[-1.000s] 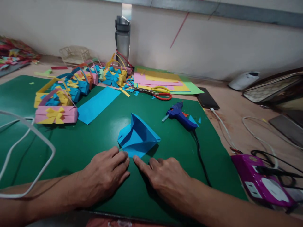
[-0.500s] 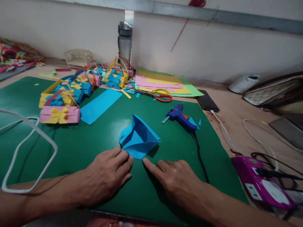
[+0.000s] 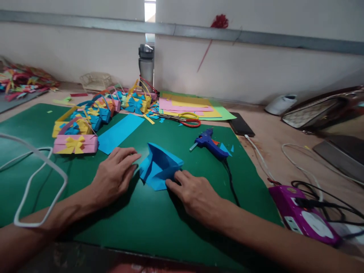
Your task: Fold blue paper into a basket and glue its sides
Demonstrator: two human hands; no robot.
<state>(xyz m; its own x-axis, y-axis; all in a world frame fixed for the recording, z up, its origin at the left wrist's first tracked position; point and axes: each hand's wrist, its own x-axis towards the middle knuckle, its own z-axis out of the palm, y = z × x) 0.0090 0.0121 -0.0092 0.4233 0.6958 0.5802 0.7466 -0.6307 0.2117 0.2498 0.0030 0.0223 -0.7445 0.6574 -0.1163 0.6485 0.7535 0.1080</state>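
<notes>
A folded blue paper (image 3: 159, 167), shaped like a half-opened box, stands on the green mat (image 3: 136, 227) in front of me. My right hand (image 3: 196, 195) is closed at its near right corner, thumb on the front edge and fingers bent over the side. To the left of the paper, my left hand (image 3: 115, 172) is held with fingers stretched towards it and thumb apart, a small gap between them. Behind the left hand lies a flat blue paper strip (image 3: 121, 132).
Small paper baskets with bows (image 3: 75, 144) line the mat's left side. A blue glue gun (image 3: 210, 144) rests at right, its cord trailing forward. Scissors (image 3: 190, 119) lie by the coloured sheets (image 3: 196, 104). A white cable loop (image 3: 42, 182) hangs over my left forearm. A purple power strip (image 3: 301, 216) sits right.
My left hand has moved back and left, off the folded paper's front edge. My right hand has moved from the front edge onto the paper's right corner. The camera view has tilted up.
</notes>
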